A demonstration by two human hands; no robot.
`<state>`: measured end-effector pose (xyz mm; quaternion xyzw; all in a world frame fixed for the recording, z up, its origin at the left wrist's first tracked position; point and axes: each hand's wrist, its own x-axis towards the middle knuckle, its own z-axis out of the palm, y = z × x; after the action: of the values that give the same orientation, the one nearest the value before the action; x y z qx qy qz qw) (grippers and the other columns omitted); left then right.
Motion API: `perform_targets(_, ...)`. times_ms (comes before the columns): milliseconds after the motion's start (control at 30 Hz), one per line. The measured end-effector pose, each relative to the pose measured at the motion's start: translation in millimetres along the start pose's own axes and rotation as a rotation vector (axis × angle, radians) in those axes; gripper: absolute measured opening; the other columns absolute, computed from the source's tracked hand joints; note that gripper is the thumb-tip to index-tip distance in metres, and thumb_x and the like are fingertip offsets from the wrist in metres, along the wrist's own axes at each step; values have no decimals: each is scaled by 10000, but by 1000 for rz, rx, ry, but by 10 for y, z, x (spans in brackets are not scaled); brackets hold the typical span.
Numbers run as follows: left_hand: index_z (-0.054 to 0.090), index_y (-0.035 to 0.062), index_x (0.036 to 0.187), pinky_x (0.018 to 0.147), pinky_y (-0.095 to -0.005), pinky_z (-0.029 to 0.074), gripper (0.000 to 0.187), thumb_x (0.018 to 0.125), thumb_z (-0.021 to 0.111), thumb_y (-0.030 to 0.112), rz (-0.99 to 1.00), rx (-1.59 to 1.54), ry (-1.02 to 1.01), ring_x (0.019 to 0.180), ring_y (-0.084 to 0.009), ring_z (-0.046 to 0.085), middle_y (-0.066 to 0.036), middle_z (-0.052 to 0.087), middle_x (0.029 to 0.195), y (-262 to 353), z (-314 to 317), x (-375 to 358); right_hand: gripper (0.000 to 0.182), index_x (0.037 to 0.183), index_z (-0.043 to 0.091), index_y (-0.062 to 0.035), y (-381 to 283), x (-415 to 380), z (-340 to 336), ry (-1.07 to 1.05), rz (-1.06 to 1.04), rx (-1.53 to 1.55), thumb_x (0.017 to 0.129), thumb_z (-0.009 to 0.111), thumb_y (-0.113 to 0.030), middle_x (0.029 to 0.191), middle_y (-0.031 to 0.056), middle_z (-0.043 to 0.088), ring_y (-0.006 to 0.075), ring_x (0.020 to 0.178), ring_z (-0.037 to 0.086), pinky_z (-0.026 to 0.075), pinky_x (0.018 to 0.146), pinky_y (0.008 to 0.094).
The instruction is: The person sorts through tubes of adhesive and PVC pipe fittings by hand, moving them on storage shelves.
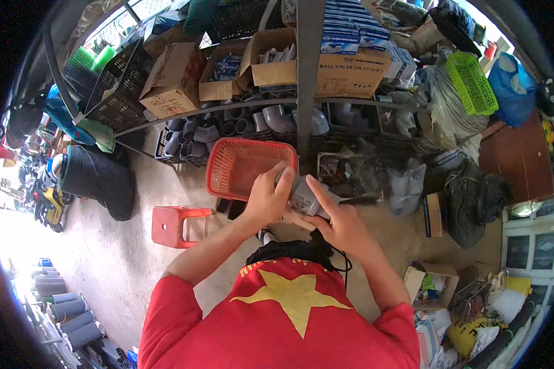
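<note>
Between both hands is a grey plastic pipe fitting (304, 195) with small print on its side, held in front of the chest. My left hand (269, 195) has its fingers wrapped round the fitting's left end. My right hand (341, 222) grips its right side, with the thumb and fingers on either side of it. Just beyond my left hand stands a red plastic basket (218, 174), whose visible inside shows no items. Part of the fitting is hidden behind the fingers.
Grey elbow fittings (278, 118) fill crates on the lower shelf. Cardboard boxes (173, 80) line the shelf above, beside a metal post (306, 80). A red stool (167, 226) stands on the floor at the left. Bags and a green basket (471, 83) are at the right.
</note>
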<state>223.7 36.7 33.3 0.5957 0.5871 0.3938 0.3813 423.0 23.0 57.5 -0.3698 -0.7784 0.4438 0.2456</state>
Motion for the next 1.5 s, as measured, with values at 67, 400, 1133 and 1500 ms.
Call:
perform_targets(67, 543, -49, 955, 663, -423, 447, 372, 924, 443, 308, 133, 50, -176, 744, -386, 594, -227, 588, 783, -150, -33, 36, 744, 1454, 265, -89, 81, -11, -19, 24, 4, 154, 850, 669, -249, 1381, 147, 447, 243, 1248, 454, 351, 1025, 324)
perform_targets(400, 596, 0, 846, 596, -383, 461, 460, 879, 445, 433, 871, -68, -277, 647, -328, 577, -148, 581, 748, -82, -394, 160, 760, 1401, 389, -75, 22, -5, 383, 25, 343, 1325, 787, 727, -368, 1375, 94, 448, 196, 1220, 465, 369, 1004, 268)
perform_targets(1133, 507, -54, 1105, 758, -433, 445, 492, 887, 480, 386, 228, -6, -65, 880, -419, 576, -250, 586, 911, -51, -361, -108, 1053, 1493, 38, -69, 98, 97, 376, 266, 21, 740, 753, 772, -223, 1390, 149, 379, 235, 1231, 421, 332, 1028, 347)
perform_targets(1500, 500, -2, 965, 662, -466, 433, 248, 928, 408, 225, 252, 57, 72, 803, -436, 551, -255, 567, 873, -418, -28, -172, 914, 1478, 95, -59, 219, -61, 378, 323, -169, -73, 825, 697, -276, 1340, 270, 447, 359, 1157, 540, 462, 882, 363)
